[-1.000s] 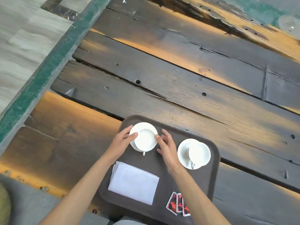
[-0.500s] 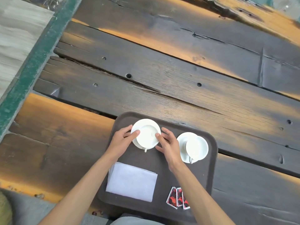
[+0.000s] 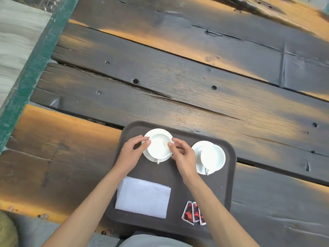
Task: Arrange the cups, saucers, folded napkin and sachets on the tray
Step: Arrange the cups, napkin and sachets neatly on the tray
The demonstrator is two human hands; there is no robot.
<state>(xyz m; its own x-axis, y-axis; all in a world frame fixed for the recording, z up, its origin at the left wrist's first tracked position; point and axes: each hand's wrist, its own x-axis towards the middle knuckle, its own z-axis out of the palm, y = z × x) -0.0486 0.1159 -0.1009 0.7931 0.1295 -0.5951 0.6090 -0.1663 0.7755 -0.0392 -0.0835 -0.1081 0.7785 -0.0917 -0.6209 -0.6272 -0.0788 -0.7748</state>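
A dark brown tray (image 3: 228, 189) lies on the wooden table at its near edge. On its far left stands a white cup (image 3: 159, 146) on a white saucer (image 3: 152, 157). My left hand (image 3: 131, 154) pinches the cup's left rim and my right hand (image 3: 181, 155) touches its right rim. A second white cup (image 3: 212, 158) sits on its saucer (image 3: 198, 148) at the tray's far right. A folded white napkin (image 3: 143, 197) lies at the near left of the tray. Red and black sachets (image 3: 193, 213) are fanned at the near right.
The table (image 3: 178, 77) is made of dark, cracked planks with bolt holes and orange light patches. A green strip (image 3: 28, 72) runs along its left end, with pale floor beyond. My grey clothing (image 3: 153, 241) shows below the tray.
The view shifted, so the tray sits a little higher and more central in the frame. Both hands stay on the left cup, with the fingers curled more tightly at its rim.
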